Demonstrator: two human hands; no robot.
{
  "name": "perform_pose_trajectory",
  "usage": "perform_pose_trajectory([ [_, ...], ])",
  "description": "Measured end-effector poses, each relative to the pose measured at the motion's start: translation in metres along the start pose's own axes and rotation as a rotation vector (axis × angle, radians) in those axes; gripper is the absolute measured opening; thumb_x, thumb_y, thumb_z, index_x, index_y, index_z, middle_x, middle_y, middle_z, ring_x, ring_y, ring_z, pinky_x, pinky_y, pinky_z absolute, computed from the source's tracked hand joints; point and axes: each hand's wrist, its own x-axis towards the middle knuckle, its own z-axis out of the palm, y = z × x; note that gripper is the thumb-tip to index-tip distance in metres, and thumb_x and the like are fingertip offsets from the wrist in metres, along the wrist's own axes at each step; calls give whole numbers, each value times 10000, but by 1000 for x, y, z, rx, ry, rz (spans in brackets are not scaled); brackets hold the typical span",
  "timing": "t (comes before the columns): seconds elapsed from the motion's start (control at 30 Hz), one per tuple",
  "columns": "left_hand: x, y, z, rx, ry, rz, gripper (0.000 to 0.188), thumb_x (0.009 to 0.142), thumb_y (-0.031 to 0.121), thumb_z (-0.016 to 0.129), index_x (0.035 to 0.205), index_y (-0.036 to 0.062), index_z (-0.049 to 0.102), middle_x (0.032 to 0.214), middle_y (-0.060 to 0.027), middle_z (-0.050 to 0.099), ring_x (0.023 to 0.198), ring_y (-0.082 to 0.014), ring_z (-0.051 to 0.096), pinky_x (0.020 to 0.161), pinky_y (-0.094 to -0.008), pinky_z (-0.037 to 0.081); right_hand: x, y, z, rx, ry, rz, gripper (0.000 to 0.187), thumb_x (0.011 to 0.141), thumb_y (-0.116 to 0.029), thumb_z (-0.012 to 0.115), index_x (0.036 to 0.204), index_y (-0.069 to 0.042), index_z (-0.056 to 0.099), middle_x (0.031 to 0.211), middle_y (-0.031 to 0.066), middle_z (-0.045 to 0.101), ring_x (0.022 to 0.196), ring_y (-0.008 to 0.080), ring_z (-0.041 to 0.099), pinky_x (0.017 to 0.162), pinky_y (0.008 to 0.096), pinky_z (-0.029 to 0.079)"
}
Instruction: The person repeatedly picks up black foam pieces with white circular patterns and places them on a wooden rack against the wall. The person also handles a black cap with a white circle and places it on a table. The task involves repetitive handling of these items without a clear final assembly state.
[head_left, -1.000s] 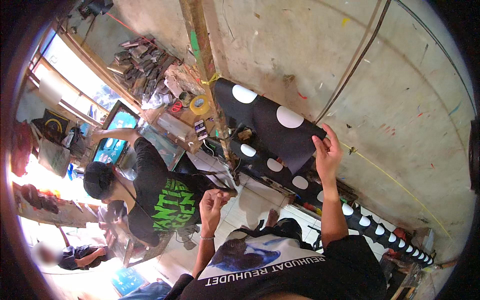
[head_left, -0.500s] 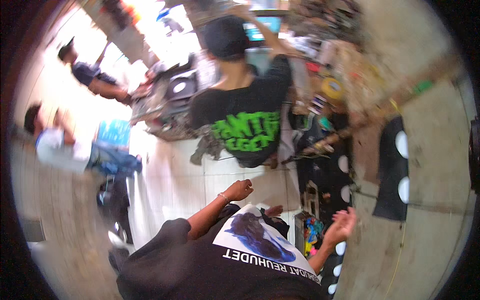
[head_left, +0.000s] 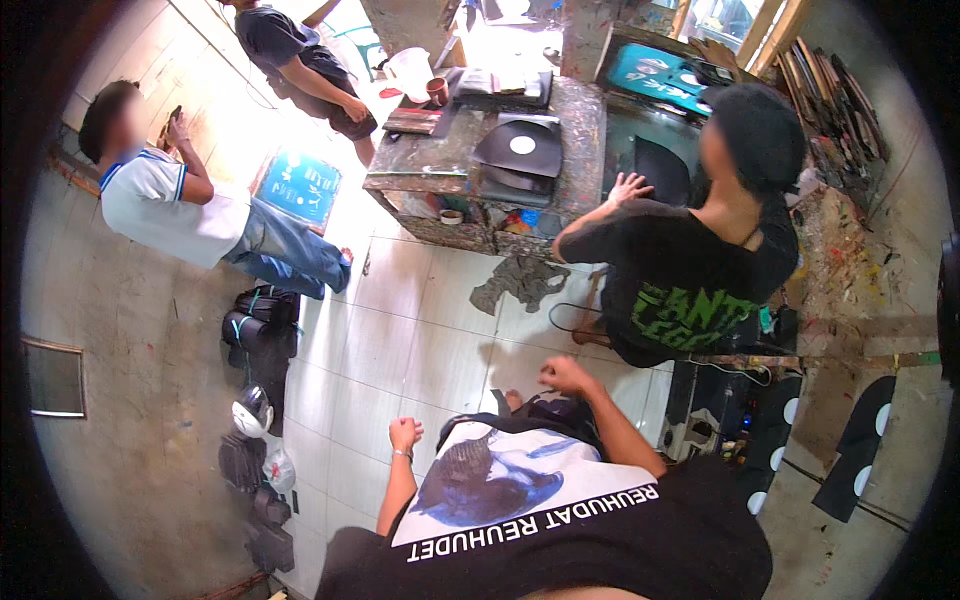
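My left hand hangs beside my body over the white tiles, its fingers curled, with nothing visible in them. In front of my shirt is my right hand, loosely closed and also showing nothing in it. Neither hand touches an object. A grey rag lies on the floor ahead of my right hand. Nearby, a co-worker in a black shirt and cap works at a paint-stained table, one hand spread near a black curved sheet. Black sheets with a white disc are stacked on that table.
A blue printing screen tilts up at the co-worker's station. At left, a person in white stands near another blue screen. Bags and a white helmet line the left wall. Black dotted sheets hang at right.
My view has swung to the right, so the co-worker and table appear differently placed. My right hand has come forward and curled from open; my left has swung back.
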Motion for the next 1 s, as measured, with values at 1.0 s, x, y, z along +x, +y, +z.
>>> perform_pose_trajectory([
  [1.0,147,391,17,-78,-205,41,250,911,202,490,1048,-6,491,1006,-153,613,807,-247,634,669,-339,525,444,-114,-266,1698,1182,236,183,641,13,696,790,-50,611,766,12,597,683,127,566,558,263,454],
])
